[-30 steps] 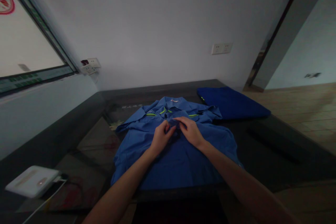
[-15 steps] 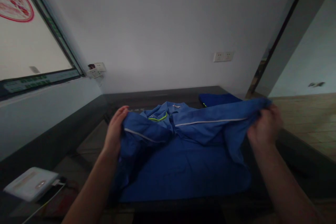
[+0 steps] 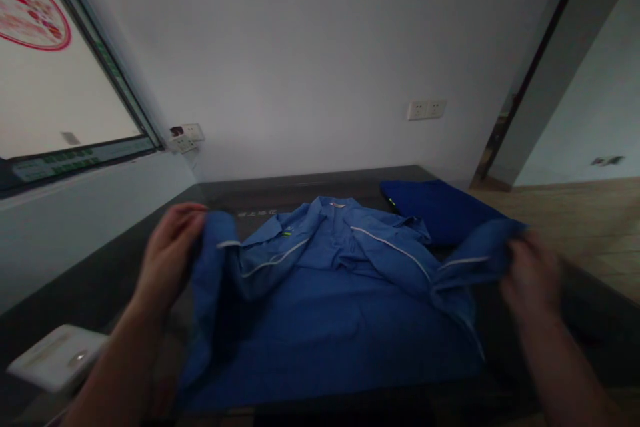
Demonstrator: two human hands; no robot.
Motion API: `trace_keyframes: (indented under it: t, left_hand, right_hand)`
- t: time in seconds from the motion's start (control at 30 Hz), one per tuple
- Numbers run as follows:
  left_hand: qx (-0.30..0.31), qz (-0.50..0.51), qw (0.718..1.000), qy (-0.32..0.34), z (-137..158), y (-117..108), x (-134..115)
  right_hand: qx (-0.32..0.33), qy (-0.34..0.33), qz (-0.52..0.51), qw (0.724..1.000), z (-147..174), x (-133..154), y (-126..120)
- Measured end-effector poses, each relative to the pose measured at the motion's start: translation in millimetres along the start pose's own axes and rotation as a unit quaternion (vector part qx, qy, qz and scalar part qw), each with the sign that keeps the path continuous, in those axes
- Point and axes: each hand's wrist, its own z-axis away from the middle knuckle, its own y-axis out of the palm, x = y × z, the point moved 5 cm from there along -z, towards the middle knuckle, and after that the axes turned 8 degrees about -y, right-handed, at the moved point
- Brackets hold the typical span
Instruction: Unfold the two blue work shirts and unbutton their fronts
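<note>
A blue jacket (image 3: 345, 320) with white piping lies spread on the dark table, its collar toward the wall and its front panels parted. On the left, my left hand (image 3: 173, 247) is closed on one front edge of the jacket and holds it raised. My right hand (image 3: 533, 270), smeared by motion, grips the opposite front edge out to the right. Between the two hands the inside of the back lies fairly flat, with creases below the collar. A small yellow-green trim shows on the left chest.
A folded darker blue garment (image 3: 440, 203) lies on the table (image 3: 300, 183) at the back right. Near my left forearm sits a white box-like device (image 3: 55, 353). Wall sockets (image 3: 427, 109) are on the wall behind, and tiled floor (image 3: 590, 213) shows at right.
Both hands have moved apart, the left one leftward and the right one right and down. The jacket's front panels have opened outward, baring more of its inside and the folded garment behind.
</note>
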Motion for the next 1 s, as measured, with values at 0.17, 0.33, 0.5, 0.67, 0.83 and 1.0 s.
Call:
trace_keyframes:
  t: [0.17, 0.33, 0.5, 0.67, 0.83, 1.0]
  left_hand:
    - [0.302, -0.267, 0.912, 0.070, 3.5, 127.6, 73.6]
    - [0.265, -0.498, 0.826, 0.002, 7.7, 152.2, 140.7]
    - [0.226, -0.519, 0.824, 0.020, -8.1, 145.7, 138.7]
    - [0.327, -0.445, 0.834, 0.018, -11.8, 156.8, 134.7]
    - [0.381, -0.222, 0.898, -0.008, -7.5, 148.6, 124.6]
    - [0.222, -0.030, 0.953, -0.203, -59.2, 73.8, 127.5]
  right_hand:
    - [0.191, -0.071, 0.070, 0.976, 31.4, 24.9, 101.2]
    - [0.250, -0.135, 0.137, 0.949, 48.9, 23.2, 104.8]
    - [0.272, -0.141, 0.148, 0.940, 46.6, 22.7, 100.2]
    - [0.265, -0.137, 0.144, 0.943, 48.5, 26.4, 102.5]
    - [0.214, -0.099, 0.112, 0.965, 43.2, 26.5, 89.9]
    - [0.206, -0.058, 0.044, 0.976, 36.8, 26.8, 77.7]
